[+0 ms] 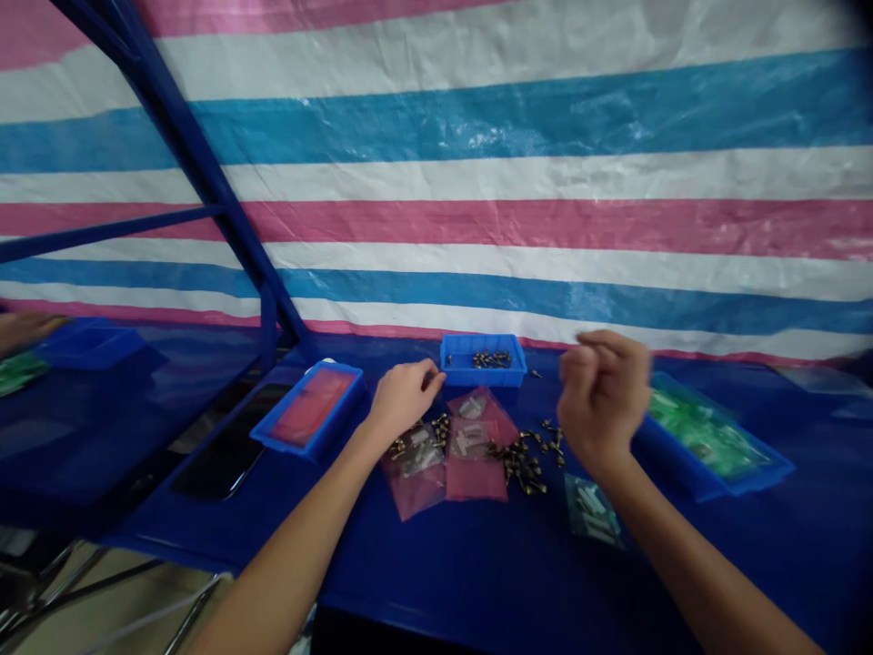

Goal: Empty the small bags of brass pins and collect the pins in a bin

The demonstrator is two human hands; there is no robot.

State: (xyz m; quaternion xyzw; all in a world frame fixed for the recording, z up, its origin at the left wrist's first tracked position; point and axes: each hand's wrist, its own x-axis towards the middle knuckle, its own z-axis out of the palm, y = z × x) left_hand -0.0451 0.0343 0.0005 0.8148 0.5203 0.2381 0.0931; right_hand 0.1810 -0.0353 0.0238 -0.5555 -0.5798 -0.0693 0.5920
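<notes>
My left hand (407, 398) is closed, its fingers curled down over the left end of a loose pile of small brass-and-black screws (441, 426); anything in its fingertips is hidden. Below it lie pink plastic bags (477, 482) with small pale parts inside. My right hand (606, 400) is raised to the right of the pile, slightly blurred, fingers bent in a pinch. What it holds, if anything, is too small to make out. More screws (524, 468) lie between the hands. Under my right wrist is a greenish clear bag (592, 511) of pale pieces.
A blue bin (483, 375) with screws stands behind the pile. Left is a blue bin (283, 446) of pink bags beside a dark phone (228, 455); right, a blue bin (716, 487) of green bags. A blue metal frame (225, 196) rises at left. Another person's hand (25, 332) shows far left.
</notes>
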